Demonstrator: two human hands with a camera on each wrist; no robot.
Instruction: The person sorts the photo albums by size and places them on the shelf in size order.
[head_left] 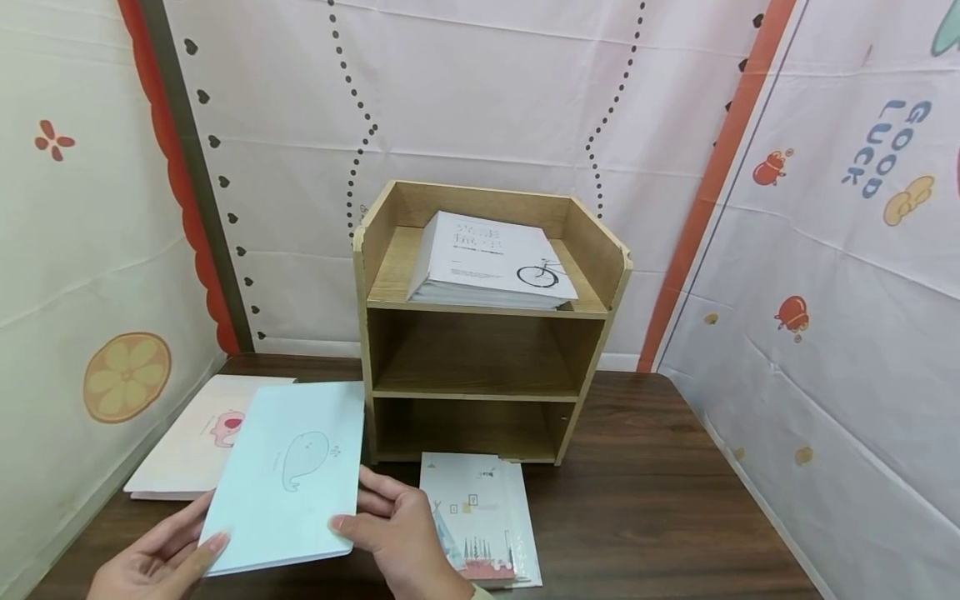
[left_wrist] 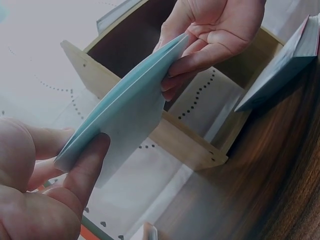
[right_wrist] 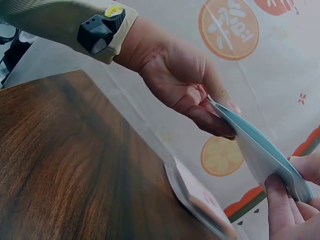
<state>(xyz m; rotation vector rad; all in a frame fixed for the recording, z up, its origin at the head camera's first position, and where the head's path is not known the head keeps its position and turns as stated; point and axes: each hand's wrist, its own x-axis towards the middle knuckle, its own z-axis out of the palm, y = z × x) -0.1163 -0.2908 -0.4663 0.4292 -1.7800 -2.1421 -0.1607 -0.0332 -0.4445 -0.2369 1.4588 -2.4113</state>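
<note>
A person is holding a pale blue booklet in the air above the worktop, and its long axis is running forward, away from them, veering a little right at the far end. The booklet is sitting between the two hands: the left hand is pinching the near left corner, the right hand the right edge by the near corner, thumbs pressing on top and the other fingers supporting below. The wooden shelf unit is standing ahead and to the right, so the right hand is the nearer one. White picture books are lying right in front of its bottom compartment, partly blocking the approach there. A thick white stack is resting on its top level. A pink-elephant book is lying at left, partly hidden behind the booklet.
</note>
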